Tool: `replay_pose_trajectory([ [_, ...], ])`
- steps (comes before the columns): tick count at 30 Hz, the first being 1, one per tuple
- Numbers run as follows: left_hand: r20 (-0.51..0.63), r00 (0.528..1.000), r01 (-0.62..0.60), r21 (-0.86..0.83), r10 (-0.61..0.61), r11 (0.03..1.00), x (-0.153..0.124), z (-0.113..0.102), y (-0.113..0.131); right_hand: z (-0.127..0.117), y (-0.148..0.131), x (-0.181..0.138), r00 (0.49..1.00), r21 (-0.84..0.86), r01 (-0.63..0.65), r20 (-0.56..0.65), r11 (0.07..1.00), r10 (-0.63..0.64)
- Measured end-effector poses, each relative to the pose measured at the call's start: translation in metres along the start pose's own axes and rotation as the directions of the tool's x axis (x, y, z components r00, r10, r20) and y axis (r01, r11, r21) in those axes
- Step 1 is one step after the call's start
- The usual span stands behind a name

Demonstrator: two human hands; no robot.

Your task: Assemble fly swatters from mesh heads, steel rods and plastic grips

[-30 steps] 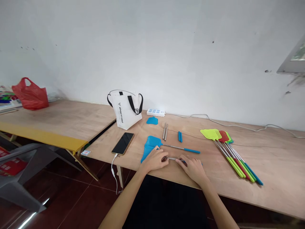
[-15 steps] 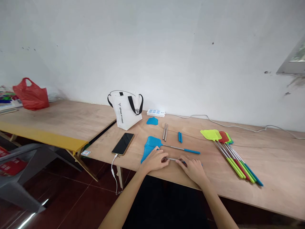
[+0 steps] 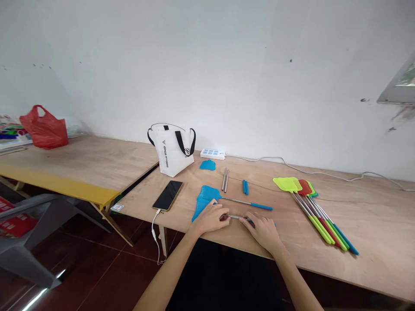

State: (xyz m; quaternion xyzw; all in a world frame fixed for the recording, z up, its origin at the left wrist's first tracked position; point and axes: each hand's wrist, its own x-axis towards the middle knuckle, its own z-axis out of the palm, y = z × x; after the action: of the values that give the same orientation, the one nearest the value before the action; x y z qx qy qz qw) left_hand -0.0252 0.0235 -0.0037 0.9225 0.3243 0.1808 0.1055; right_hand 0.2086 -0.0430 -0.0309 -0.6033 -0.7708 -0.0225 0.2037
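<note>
My left hand [image 3: 210, 218] rests on the lower part of a blue fly swatter head [image 3: 203, 199], fingers curled around the end of a thin metal rod [image 3: 234, 216]. My right hand [image 3: 263, 229] pinches the same rod from the other side, covering its blue handle. A second blue swatter with a metal rod and blue grip [image 3: 249, 203] lies just beyond my hands. Farther back lie two loose metal rods [image 3: 225, 179], two short blue grips [image 3: 245, 186] and a small blue swatter head [image 3: 207, 164].
A row of finished swatters in yellow, red, green and blue [image 3: 316, 209] lies to the right. A phone [image 3: 167, 195] on a cable, a white tote bag [image 3: 172, 149] and a power strip [image 3: 212, 153] sit on the wooden table [image 3: 372, 216]. A red plastic bag [image 3: 44, 128] is at far left.
</note>
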Motion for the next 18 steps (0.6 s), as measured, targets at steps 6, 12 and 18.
replay_pose_trajectory([
  [6, -0.011, 1.000, -0.004, -0.001, 0.004, 1.000, 0.0004, 0.0006, -0.0003, -0.0006, -0.0013, 0.0000, 1.000, -0.004, -0.007, -0.007, 1.000, 0.007],
  [12, 0.005, 1.000, 0.006, 0.003, -0.006, 1.000, 0.0010, 0.0004, 0.0000, 0.0008, -0.0011, -0.0003, 1.000, -0.012, -0.008, -0.008, 1.000, 0.008],
  [18, 0.005, 1.000, 0.002, 0.024, -0.002, 1.000, 0.0010, 0.0010, -0.0003, 0.0031, 0.0004, -0.0001, 0.999, -0.004, 0.003, -0.038, 1.000, -0.003],
])
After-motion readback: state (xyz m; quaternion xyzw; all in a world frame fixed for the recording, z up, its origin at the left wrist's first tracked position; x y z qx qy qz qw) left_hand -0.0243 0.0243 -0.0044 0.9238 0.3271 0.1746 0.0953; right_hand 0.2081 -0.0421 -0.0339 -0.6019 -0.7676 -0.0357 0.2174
